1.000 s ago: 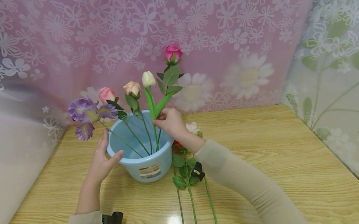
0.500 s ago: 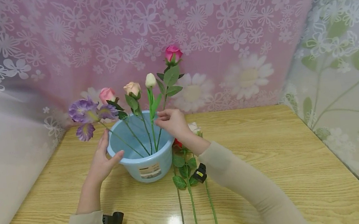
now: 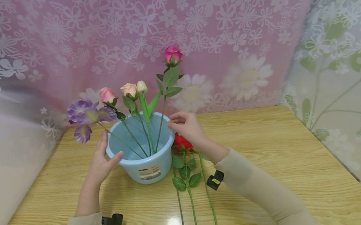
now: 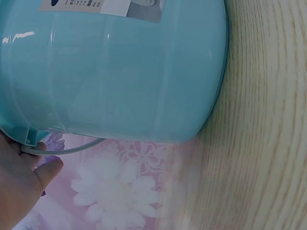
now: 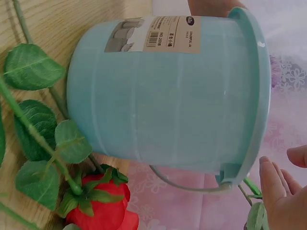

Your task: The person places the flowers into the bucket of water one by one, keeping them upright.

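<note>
Your left hand rests spread against the bucket. Your right hand is beside it, thumb and fingers apart.

The blue bucket is looked down on from above its near side in the head view, set well back. Its wall is faced from close by in both wrist views, each turned sideways: from its left front in the left, from its right in the other. Its label is shared by all three; the red rose beside it, by head and right wrist.
</note>
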### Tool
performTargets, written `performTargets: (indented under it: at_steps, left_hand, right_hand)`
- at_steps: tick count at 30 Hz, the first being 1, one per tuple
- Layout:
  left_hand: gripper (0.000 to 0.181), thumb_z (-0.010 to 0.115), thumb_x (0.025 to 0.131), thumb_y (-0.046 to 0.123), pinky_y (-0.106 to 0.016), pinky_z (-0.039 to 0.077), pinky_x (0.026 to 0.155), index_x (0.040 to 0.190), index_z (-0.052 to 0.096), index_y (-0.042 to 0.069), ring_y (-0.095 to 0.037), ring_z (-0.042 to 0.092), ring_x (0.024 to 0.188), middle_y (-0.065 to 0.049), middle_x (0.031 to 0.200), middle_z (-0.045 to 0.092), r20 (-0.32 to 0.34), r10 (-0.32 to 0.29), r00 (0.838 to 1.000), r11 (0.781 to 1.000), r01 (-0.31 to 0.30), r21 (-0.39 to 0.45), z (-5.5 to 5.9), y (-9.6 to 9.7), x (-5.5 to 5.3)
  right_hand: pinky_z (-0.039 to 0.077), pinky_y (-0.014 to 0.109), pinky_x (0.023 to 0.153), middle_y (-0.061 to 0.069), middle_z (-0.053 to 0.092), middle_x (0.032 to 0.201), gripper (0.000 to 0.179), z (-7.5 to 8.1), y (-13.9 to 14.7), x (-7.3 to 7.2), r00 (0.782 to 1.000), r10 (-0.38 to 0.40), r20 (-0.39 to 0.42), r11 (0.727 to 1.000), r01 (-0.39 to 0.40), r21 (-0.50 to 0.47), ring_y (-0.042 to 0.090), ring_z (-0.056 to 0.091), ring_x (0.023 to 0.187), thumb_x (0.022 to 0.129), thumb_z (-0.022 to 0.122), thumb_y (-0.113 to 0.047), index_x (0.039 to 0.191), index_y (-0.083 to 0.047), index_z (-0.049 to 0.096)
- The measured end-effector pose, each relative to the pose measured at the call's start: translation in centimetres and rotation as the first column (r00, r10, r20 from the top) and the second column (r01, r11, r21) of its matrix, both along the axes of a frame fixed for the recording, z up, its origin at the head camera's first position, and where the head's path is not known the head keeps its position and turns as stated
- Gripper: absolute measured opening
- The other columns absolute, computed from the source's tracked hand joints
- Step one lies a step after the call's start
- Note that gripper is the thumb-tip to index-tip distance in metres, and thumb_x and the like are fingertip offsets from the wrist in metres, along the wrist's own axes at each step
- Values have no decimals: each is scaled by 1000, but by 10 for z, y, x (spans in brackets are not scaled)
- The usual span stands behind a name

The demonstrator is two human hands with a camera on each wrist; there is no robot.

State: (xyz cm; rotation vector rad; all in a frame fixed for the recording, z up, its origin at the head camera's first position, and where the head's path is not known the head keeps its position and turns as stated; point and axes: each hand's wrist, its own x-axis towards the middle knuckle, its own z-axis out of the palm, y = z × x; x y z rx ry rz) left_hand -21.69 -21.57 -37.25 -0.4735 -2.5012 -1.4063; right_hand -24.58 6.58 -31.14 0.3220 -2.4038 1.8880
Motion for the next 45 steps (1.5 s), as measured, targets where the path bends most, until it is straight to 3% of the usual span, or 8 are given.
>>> performTargets:
  at_steps: [5,10,16,26,33,45]
  left_hand:
    - [87,61,81,23,-58,10,99,142,1,4,-39,5,129,-18,145,2,-1,-2,1000,1000,2,-3,2,0,1]
    - [88,61,80,24,-57,11,99,142,1,5,-38,6,129,-18,145,3,-3,5,1000,1000,-5,-9,4,-1,1]
    - [87,61,80,23,-57,8,99,142,2,6,-37,3,130,-18,145,2,-5,9,1000,1000,-9,11,5,-2,2]
    - [87,61,81,23,-57,7,99,142,2,4,-36,2,130,-19,145,3,-14,8,1000,1000,-8,3,5,-2,1]
    - [87,60,81,24,-58,7,99,142,2,5,-37,2,130,-19,145,2,-7,7,1000,1000,-7,-4,5,-1,3]
    - [87,61,80,22,-60,6,97,142,2,6,-37,2,130,-19,145,3,1,4,1000,1000,-4,-5,5,3,4]
  right_hand:
    - [50,30,67,17,62,94,24,-3,13,8,1000,28,6,999,-28,-37,25,60,82,81,61,-3,103,6,60]
    - [48,34,75,17,61,97,26,-9,25,17,998,28,57,999,-26,-27,26,58,87,81,61,-5,105,6,59]
    - [48,33,75,19,60,100,27,-21,38,19,994,11,106,1000,-10,-4,32,57,91,82,60,-7,106,6,58]
    - [48,37,76,15,61,93,29,-47,59,18,987,12,160,998,-23,67,25,58,87,83,59,-7,107,9,57]
    - [47,40,76,13,62,92,27,-68,68,18,974,-30,224,987,-6,158,26,58,87,82,59,-10,105,5,59]
    - [50,32,67,16,62,86,21,-103,77,21,963,-63,261,986,20,165,24,60,78,80,59,0,97,12,58]
